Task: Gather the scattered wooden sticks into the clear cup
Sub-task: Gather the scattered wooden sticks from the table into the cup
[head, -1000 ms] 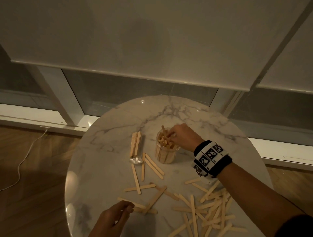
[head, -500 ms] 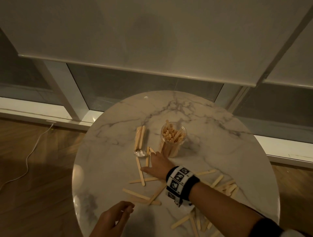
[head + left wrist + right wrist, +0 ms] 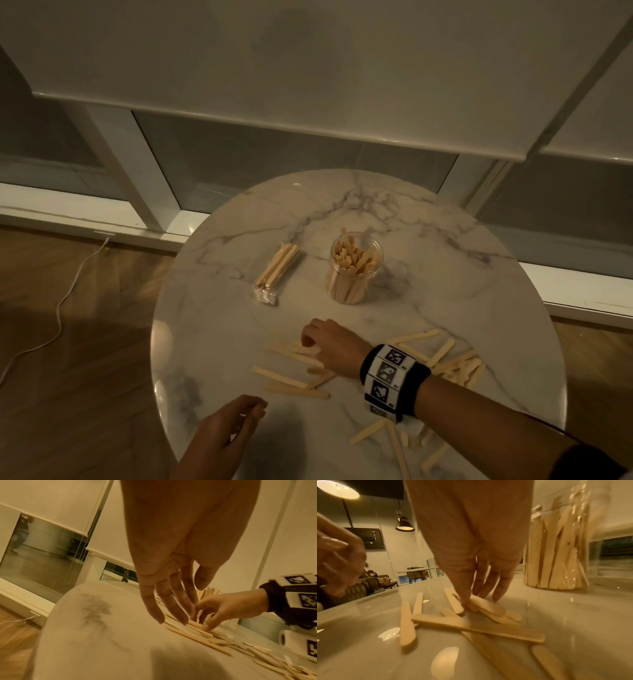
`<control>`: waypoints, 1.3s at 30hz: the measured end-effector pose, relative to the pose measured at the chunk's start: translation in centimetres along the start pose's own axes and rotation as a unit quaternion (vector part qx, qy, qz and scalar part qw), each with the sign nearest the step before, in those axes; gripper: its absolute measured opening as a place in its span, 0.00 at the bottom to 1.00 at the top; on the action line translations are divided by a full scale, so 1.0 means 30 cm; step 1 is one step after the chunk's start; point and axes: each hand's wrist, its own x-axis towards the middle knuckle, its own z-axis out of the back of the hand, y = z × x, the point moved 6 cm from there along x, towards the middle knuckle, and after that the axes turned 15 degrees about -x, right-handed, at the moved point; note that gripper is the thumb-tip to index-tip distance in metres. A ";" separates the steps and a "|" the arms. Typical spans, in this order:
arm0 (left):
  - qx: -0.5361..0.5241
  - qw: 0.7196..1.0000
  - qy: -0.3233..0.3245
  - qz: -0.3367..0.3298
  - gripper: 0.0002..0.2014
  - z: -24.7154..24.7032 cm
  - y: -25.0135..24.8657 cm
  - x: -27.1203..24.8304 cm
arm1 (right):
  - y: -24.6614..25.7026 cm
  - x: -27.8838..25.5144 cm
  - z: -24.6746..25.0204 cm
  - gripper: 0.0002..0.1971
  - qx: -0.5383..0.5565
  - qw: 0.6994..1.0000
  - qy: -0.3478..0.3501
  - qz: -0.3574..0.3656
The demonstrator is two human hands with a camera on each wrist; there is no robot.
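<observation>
The clear cup (image 3: 356,270) stands upright mid-table, packed with wooden sticks; it also shows at the right of the right wrist view (image 3: 559,555). My right hand (image 3: 310,341) is in front of it, fingertips (image 3: 498,596) pressing down on a small heap of loose sticks (image 3: 291,380) on the marble. I cannot see any stick lifted. My left hand (image 3: 250,414) hovers over the table's near-left edge, fingers (image 3: 178,609) loosely extended and holding nothing. More sticks (image 3: 459,366) lie scattered behind and under my right wrist.
A wrapped bundle of sticks (image 3: 275,269) lies left of the cup. The round marble table (image 3: 212,342) is small, with its edge close on every side. A white cable (image 3: 65,298) runs over the wooden floor at left. Windows stand behind.
My right hand left the cup's mouth, reached the sticks left of the cup, then drew back toward me, dragging those sticks along. The left hand stayed in place.
</observation>
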 end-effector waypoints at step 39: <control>0.016 0.997 -0.013 0.068 0.25 -0.063 0.151 0.008 | 0.020 -0.172 0.066 0.20 0.029 0.995 -0.087 0.024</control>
